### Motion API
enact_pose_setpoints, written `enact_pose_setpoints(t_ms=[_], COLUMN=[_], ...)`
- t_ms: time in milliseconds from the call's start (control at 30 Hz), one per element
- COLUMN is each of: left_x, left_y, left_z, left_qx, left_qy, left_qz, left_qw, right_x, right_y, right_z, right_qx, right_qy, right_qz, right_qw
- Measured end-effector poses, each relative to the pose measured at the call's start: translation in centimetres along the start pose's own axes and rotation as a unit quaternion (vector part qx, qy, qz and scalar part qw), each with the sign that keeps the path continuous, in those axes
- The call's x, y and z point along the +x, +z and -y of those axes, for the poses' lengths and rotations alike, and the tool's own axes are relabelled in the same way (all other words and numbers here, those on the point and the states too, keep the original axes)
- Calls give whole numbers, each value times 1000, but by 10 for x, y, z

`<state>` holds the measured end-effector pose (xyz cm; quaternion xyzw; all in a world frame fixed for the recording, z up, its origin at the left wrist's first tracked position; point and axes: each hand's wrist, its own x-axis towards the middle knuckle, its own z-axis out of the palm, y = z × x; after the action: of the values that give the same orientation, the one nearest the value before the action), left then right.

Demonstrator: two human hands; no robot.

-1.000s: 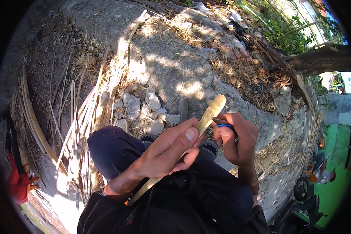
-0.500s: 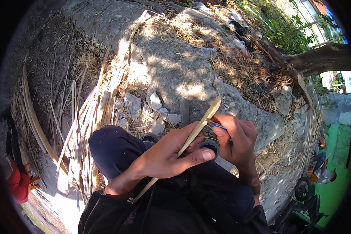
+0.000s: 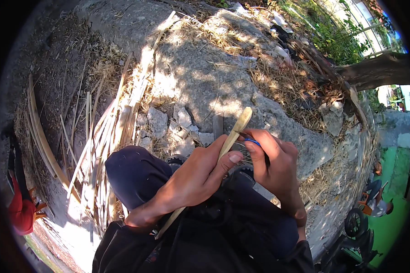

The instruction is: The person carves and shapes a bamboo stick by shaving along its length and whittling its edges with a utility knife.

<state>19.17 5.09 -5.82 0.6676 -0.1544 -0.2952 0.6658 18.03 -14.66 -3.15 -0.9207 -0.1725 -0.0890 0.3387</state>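
My left hand grips a pale bamboo strip that slants from my lap up toward the upper right. Its thumb presses along the strip's side. My right hand is closed around a small tool with a blue handle, its tip touching the strip just below the top end. The tool's blade is mostly hidden by my fingers. Both hands work above my dark-trousered knees.
A heap of split bamboo strips lies on the ground to my left. Broken stones sit in front of my knee, on a concrete slab strewn with dry grass. A person in red stands at the left edge; a wheeled cart is at lower right.
The strip has shifted slightly and my right hand has slid along it with the blue-handled tool, staying close to the top end. My left grip is unchanged.
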Motion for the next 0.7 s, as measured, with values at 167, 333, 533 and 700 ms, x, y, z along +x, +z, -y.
enact_pose_setpoints(t_ms=[167, 333, 533, 700], left_x=[1, -1, 3, 0], left_y=[0, -1, -1, 2], left_z=[-6, -6, -1, -6], left_qx=[16, 35, -1, 9], left_qy=[-1, -6, 4, 55], left_qz=[-14, -29, -30, -71], left_qw=[1000, 999, 1000, 996], right_x=[1, 5, 4, 4], right_y=[2, -1, -7, -3], right_z=[1, 3, -2, -3], right_qx=[30, 98, 151, 148], right_qy=[32, 89, 127, 56], right_qz=[3, 41, 88, 61], right_qw=[999, 990, 976, 986])
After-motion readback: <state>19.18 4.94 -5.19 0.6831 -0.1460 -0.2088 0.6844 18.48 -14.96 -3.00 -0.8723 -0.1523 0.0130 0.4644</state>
